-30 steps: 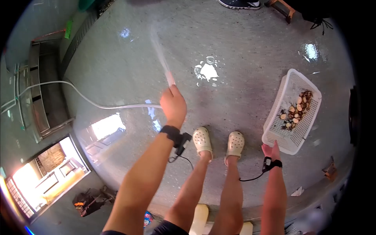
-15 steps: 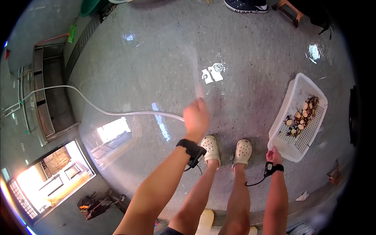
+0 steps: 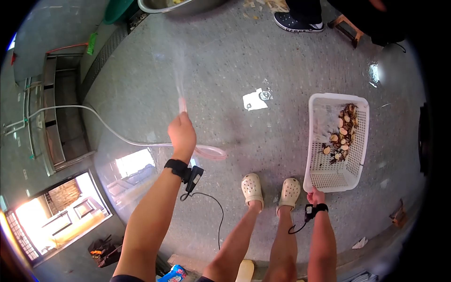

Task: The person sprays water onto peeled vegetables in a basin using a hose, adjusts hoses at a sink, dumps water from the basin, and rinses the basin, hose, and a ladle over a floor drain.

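My left hand [image 3: 182,134] is closed around a clear hose [image 3: 211,151] near its end, and water sprays from it toward the far floor. Behind the hand the hose makes a loop, then trails left to the wall pipes. At the right, my right hand [image 3: 314,195] grips the near left corner of a white plastic basket [image 3: 311,141] with perforated walls. Inside the basket lie several pale round slices [image 3: 344,131] mixed with dark brown scraps; their kind I cannot make out. The basket's underside is hidden.
A metal basin [image 3: 162,8] stands at the far edge beside a green tub [image 3: 115,10]. Another person's dark shoe [image 3: 298,22] is near a small wooden stool [image 3: 346,29]. Wet grey floor [image 3: 263,136] lies between my hands. A drain grate [image 3: 99,61] runs along the left.
My left hand has moved left with the hose, and a loop now shows in it. The basket has swung from tilted to nearly straight and shifted left, with my right hand still on its corner.
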A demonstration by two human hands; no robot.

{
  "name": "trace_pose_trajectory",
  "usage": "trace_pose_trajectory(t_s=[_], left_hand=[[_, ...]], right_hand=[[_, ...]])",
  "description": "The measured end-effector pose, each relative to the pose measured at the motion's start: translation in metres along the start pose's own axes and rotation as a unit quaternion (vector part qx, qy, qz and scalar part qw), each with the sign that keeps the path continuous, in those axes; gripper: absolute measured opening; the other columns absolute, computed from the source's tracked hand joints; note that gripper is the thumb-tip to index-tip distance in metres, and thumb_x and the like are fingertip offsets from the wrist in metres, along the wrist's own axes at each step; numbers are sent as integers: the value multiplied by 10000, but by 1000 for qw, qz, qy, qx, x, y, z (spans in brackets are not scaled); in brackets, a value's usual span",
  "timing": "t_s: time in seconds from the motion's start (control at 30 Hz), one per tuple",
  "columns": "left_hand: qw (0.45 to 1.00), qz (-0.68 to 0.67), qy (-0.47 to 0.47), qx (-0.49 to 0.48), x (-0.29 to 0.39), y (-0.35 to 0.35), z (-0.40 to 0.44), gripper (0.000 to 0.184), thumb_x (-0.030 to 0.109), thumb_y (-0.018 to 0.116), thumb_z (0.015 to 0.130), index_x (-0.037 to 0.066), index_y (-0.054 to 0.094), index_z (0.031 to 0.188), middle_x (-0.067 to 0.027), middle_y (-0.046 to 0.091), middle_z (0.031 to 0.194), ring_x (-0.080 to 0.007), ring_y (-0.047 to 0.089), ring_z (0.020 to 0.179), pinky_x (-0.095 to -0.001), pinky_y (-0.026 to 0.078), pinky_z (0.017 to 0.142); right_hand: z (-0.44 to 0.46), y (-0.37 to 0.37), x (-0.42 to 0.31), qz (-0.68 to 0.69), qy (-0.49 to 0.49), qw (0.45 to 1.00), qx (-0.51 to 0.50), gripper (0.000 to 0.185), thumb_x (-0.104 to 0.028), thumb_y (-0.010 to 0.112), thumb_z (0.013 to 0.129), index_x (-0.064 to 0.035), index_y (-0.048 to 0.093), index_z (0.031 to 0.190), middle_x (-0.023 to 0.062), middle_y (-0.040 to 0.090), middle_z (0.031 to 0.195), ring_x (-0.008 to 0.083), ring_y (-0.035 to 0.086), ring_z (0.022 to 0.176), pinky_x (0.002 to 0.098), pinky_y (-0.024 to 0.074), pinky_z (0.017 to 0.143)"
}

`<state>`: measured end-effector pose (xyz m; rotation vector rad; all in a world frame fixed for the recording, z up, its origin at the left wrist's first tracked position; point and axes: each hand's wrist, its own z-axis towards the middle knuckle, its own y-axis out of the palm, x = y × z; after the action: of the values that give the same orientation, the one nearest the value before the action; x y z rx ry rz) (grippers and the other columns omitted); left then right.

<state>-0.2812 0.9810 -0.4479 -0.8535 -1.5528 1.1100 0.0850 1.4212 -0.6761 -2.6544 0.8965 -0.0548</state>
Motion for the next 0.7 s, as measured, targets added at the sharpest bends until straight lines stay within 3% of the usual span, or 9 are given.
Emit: trace_pose_trajectory(t_s=[0.17,0.23,0.33,0.37,0.47,0.53,0.6,0.7], left_hand=[[998,45,22,48,-25,-28,-14,291,208,409,908,16,599,802,-231,623,767,-412,603,711,-498,474,613],[998,29,-2,60,-28,-34,-24,300,210,410,913,5,600,803,-236,621,761,-416,602,705,-499,473,619],[997,-45,-54,41,-8,-74,-62,318,213,406,922,-18,598,817,-254,615,766,-433,595,712,-511,464,637],[994,-75,-79,26,-4,-84,-73,325,214,404,926,-27,597,825,-262,613,770,-441,593,717,-517,460,644],[999,-17,-25,30,-15,-90,-103,367,249,405,930,-51,604,858,-289,605,805,-465,580,765,-530,447,694],[986,-110,-122,-25,7,-127,-136,383,267,412,927,-60,605,879,-303,597,832,-472,571,802,-530,438,722],[969,-167,-171,-55,10,-149,-159,399,286,419,925,-62,608,881,-311,593,839,-475,565,825,-527,435,738],[961,-190,-191,-60,1,-178,-195,413,307,428,923,-54,614,851,-308,592,812,-474,567,816,-523,439,724]], right_hand=[[-27,17,-19,-56,-76,995,-20,194,-229,564,916,-78,547,1036,48,603,879,154,586,720,316,500,587],[-42,19,-28,-77,-115,990,-32,215,-205,551,916,-87,521,1094,59,601,891,160,588,707,295,489,550],[-64,-1,-20,-163,-193,967,-38,269,-148,540,893,-88,486,1151,70,594,946,177,600,752,316,497,597],[-67,-9,-16,-226,-232,946,-35,293,-129,536,886,-89,474,1170,74,591,964,183,604,767,322,499,613],[-95,-30,-2,-431,-355,829,-33,374,-72,525,863,-90,440,1227,85,584,1019,200,616,812,343,507,661],[-167,-44,7,-540,-403,737,-49,353,-38,503,854,-54,464,1204,93,618,904,189,624,791,327,506,686],[-209,-51,19,-542,-374,748,-87,323,-89,529,838,-51,514,1159,88,638,827,234,633,766,377,497,727],[-253,-73,35,-575,-385,712,-119,288,-94,525,833,-50,540,1118,102,655,810,252,635,781,367,496,731]])
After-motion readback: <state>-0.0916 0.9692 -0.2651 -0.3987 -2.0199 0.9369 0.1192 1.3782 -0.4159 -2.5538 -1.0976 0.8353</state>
